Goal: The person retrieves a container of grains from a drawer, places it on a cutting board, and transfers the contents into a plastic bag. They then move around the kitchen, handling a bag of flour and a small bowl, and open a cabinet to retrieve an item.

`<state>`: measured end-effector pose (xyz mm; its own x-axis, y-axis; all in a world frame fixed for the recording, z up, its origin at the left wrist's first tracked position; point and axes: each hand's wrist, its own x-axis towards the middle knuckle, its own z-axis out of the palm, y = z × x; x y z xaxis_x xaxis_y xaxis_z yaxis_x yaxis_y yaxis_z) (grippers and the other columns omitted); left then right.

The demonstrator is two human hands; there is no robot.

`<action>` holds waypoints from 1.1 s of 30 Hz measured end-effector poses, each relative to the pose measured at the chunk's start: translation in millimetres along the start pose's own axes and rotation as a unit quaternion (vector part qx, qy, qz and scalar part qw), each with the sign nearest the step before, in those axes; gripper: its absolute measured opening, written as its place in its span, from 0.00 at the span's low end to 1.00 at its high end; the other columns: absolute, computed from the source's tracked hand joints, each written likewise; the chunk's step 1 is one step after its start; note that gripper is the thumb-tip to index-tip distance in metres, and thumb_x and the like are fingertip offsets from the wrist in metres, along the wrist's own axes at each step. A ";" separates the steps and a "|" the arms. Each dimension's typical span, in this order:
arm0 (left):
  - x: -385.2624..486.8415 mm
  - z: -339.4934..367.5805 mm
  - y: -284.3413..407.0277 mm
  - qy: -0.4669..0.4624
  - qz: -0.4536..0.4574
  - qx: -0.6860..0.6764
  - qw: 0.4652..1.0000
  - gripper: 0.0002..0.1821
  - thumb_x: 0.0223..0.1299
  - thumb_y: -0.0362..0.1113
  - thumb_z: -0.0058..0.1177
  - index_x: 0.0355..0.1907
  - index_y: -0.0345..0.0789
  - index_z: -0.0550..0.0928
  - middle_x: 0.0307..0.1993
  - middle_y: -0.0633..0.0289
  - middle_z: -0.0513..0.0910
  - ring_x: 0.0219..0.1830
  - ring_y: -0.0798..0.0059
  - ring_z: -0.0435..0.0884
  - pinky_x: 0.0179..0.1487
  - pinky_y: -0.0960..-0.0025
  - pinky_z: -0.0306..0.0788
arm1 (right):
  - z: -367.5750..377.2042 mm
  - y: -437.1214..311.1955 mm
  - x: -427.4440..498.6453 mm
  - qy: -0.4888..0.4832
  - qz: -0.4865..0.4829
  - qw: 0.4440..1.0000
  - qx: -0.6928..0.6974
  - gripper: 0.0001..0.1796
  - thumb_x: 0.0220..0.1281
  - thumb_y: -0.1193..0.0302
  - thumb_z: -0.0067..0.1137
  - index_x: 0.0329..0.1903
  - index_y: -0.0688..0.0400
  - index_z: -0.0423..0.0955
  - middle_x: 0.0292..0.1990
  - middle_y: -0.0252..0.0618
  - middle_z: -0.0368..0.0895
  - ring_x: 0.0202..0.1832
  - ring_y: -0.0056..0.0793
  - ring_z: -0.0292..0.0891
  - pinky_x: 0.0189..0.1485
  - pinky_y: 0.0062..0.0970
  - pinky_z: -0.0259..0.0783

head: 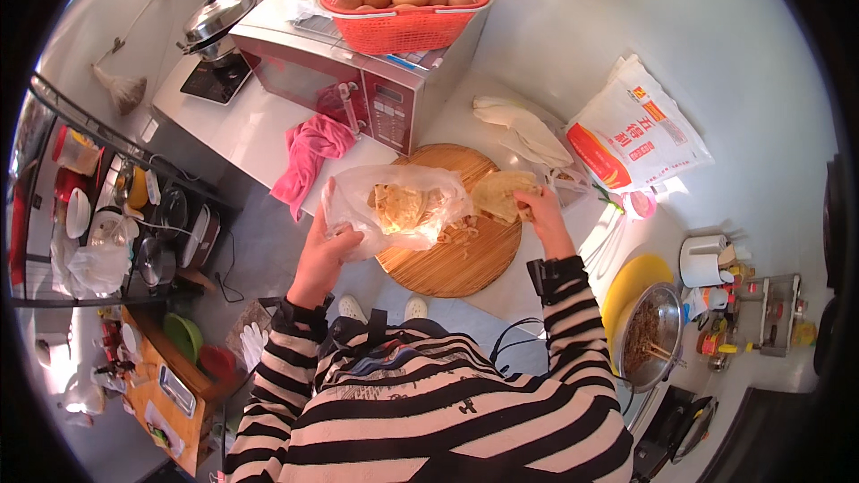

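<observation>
My left hand (329, 251) grips the side of a translucent plastic bag (342, 198), whose mouth faces right. Inside it lie several folded pieces of browned flatbread (399, 208). To the right, my right hand (540, 211) pinches the edge of another flat piece of flatbread (503, 193), which is outside the bag close to its mouth. Below both hands is a round wooden cutting board (463, 275). Small scraps of food (460, 235) are scattered on the board, partly hidden by the bag.
A microwave oven (396, 107) carrying a red basket (406, 30) of eggs stands beyond the board. A pink towel (312, 154) lies left. At right are a white flour sack (641, 134) and a steel bowl (671, 308) of minced filling with chopsticks.
</observation>
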<state>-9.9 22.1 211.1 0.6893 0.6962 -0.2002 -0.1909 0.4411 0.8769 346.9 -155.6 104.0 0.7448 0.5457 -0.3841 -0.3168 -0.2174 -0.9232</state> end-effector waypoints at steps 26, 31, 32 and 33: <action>-14.0 -13.3 -2.4 -0.042 -0.036 0.021 0.998 0.49 0.51 0.23 0.49 0.74 0.45 0.44 0.24 0.71 0.69 0.24 0.83 0.68 0.33 0.75 0.72 | 190.0 25.8 -17.4 -0.276 0.099 0.956 0.016 0.18 0.64 0.70 0.55 0.54 0.66 0.71 0.46 0.39 0.79 0.41 0.26 0.77 0.41 0.25 0.75; -9.9 -16.8 5.1 -0.006 -0.022 -0.002 1.000 0.48 0.53 0.22 0.48 0.74 0.47 0.43 0.23 0.69 0.70 0.24 0.80 0.71 0.30 0.69 0.74 | 127.1 0.3 -25.0 -0.289 -0.015 0.955 0.068 0.19 0.62 0.65 0.59 0.50 0.64 0.74 0.40 0.36 0.81 0.36 0.28 0.78 0.38 0.32 0.74; -9.4 -17.4 6.2 -0.003 -0.012 -0.005 1.000 0.46 0.53 0.23 0.47 0.74 0.47 0.45 0.24 0.68 0.72 0.26 0.78 0.74 0.30 0.70 0.74 | 110.0 -0.9 -19.2 -0.227 -0.022 0.974 -0.006 0.20 0.60 0.65 0.60 0.50 0.64 0.73 0.40 0.38 0.81 0.37 0.30 0.79 0.38 0.32 0.74; -8.2 -18.1 7.2 0.013 -0.009 -0.002 1.000 0.46 0.53 0.23 0.47 0.74 0.46 0.46 0.25 0.67 0.73 0.27 0.77 0.74 0.30 0.70 0.74 | 92.0 0.9 -11.8 -0.193 -0.051 0.978 -0.057 0.21 0.59 0.65 0.61 0.50 0.64 0.73 0.39 0.40 0.82 0.37 0.31 0.79 0.38 0.33 0.74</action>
<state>-29.6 29.8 211.1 0.6738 0.7028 -0.2284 -0.1816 0.4570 0.8707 283.8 -87.8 108.7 0.4850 0.8296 -0.2766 -0.1686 -0.2217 -0.9604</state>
